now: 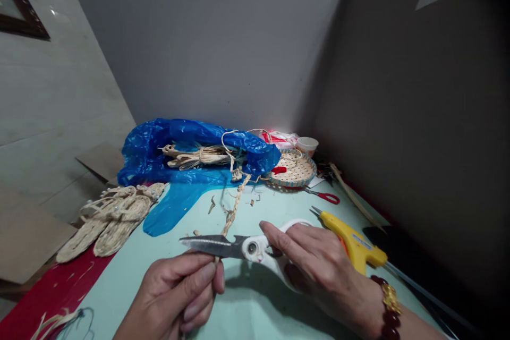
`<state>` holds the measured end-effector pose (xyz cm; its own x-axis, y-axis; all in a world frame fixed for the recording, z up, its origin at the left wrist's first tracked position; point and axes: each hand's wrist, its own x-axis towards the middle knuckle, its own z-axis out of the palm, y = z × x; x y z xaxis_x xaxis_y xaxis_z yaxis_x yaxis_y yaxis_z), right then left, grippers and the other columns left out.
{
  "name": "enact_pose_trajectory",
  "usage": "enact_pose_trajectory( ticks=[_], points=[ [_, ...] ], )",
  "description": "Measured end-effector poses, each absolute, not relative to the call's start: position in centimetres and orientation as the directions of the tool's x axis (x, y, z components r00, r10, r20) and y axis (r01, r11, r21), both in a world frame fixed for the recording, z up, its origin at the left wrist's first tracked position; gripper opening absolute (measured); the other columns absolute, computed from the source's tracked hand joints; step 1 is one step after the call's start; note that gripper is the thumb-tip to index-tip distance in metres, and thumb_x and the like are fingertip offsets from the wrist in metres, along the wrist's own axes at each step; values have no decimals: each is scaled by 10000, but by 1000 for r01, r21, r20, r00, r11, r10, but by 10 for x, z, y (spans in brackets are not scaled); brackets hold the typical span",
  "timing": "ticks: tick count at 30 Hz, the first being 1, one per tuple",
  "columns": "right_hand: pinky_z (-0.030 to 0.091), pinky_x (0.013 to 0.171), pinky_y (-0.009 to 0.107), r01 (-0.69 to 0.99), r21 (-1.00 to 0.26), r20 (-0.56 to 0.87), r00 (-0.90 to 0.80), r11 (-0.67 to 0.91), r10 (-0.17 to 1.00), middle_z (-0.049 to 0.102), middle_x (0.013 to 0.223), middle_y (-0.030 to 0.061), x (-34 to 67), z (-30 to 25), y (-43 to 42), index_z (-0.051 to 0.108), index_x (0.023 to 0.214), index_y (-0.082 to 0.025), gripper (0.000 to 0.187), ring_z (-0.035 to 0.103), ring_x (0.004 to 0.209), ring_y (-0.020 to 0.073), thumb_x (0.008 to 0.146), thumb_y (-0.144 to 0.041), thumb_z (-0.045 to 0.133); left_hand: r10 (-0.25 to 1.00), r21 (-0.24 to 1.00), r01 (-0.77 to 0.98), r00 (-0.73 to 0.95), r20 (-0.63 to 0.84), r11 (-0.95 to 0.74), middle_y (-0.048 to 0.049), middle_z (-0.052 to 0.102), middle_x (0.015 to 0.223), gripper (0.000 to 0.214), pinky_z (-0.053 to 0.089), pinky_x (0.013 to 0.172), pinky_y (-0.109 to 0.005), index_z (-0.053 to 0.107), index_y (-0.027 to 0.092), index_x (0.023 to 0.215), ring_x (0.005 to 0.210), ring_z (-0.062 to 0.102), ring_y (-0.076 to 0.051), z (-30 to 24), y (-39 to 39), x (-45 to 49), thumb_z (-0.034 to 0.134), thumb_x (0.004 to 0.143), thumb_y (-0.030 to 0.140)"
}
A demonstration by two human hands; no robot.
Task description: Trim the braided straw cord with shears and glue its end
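My right hand (314, 265) grips the white handles of a pair of scissors (223, 246), whose blades point left and lie closed. My left hand (179, 289) is closed in a pinch just under the blades, holding the near end of a braided straw cord (235, 204). The cord runs away from me across the pale green table (255, 303) toward a blue plastic bag (191, 149) with bundled straw on it. A dark red bead bracelet is on my right wrist.
A yellow glue gun (354, 244) lies right of my right hand. Behind it are small red-handled scissors (324, 196), a round woven tray (292, 170) and a small white cup (307, 144). A pair of woven straw sandals (111, 218) lies at the left. Walls close in behind and right.
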<state>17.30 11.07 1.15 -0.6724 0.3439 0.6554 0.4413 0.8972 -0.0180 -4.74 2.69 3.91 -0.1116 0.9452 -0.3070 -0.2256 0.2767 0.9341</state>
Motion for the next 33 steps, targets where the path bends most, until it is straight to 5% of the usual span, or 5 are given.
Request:
enact_pose_trajectory(
  ticks=[4, 10, 19, 27, 33],
  points=[
    [374, 524, 262, 393, -400, 563, -608, 828, 560, 612, 703, -1, 168, 11, 107, 571, 1116, -176, 392, 511, 573, 143, 781, -19, 442, 946, 944, -237, -171, -274, 230, -31, 619, 652, 267, 267, 451, -175, 760, 148, 668, 488, 291, -50, 44, 30, -49, 833, 643, 403],
    [405, 518, 232, 143, -976, 103, -348, 161, 932, 629, 663, -30, 151, 26, 106, 593, 973, -213, 252, 522, 550, 120, 779, -322, 711, 957, 991, 74, -276, -85, 110, -16, 591, 580, 261, 361, 482, -221, 793, 215, 691, 554, 508, -147, 41, 32, -47, 701, 758, 449],
    [469, 584, 189, -213, -970, -43, -314, -115, 948, 692, 791, 5, 148, 35, 97, 598, 946, -190, 360, 602, 663, 103, 717, -355, 821, 821, 672, 598, -41, 570, -437, 0, 728, 686, 315, 448, 622, -246, 805, 366, 924, 613, 612, -197, 16, 29, -32, 710, 770, 108],
    [386, 508, 144, -251, -963, -28, -270, -98, 963, 644, 684, -50, 147, 25, 105, 576, 994, -182, 389, 494, 564, 53, 712, -272, 828, 681, 254, 726, 380, 625, -639, -22, 724, 820, 257, 509, 730, -293, 650, 225, 1105, 709, 631, -179, 8, 27, -42, 519, 922, 100],
    [378, 521, 165, -227, -971, -27, -196, -72, 980, 622, 681, -59, 144, 17, 104, 533, 1059, -216, 417, 480, 588, 73, 748, -315, 792, 744, 356, 693, 400, 535, -628, 6, 687, 784, 133, 516, 644, -221, 627, 215, 995, 693, 632, -137, 8, 26, -41, 595, 900, 127]
  ],
)
